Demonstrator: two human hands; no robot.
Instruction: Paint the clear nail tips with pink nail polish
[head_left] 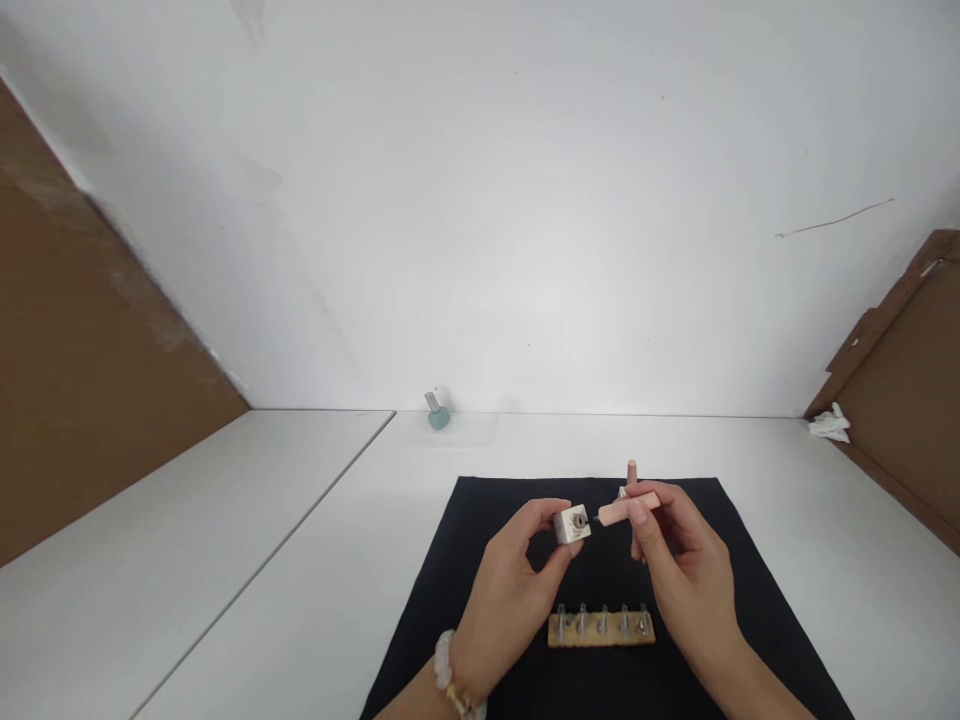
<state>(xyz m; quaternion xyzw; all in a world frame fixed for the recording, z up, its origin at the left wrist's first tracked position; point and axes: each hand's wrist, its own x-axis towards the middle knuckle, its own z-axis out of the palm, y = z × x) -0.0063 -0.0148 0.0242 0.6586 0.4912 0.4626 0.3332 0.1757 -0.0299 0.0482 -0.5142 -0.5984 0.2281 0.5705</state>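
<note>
My left hand (510, 590) holds a small white cube (571, 524) between fingers and thumb, with a metal bolt or nut (577, 519) set in its facing side. My right hand (686, 570) grips a peach-coloured stick (628, 508) whose dark tip nearly touches that metal fitting. Behind the right fingers, a second peach-coloured peg (631, 473) stands upright, partly hidden. Below both hands lies a wooden strip (601, 630) with several metal bolts standing in a row, touching neither hand.
A black mat (480, 600) lies under the hands on a white table. A teal bottle with a silver cap (438, 411) lies at the back. A crumpled white cloth (829, 424) sits at the right edge. Brown boards (90, 340) flank the white wall.
</note>
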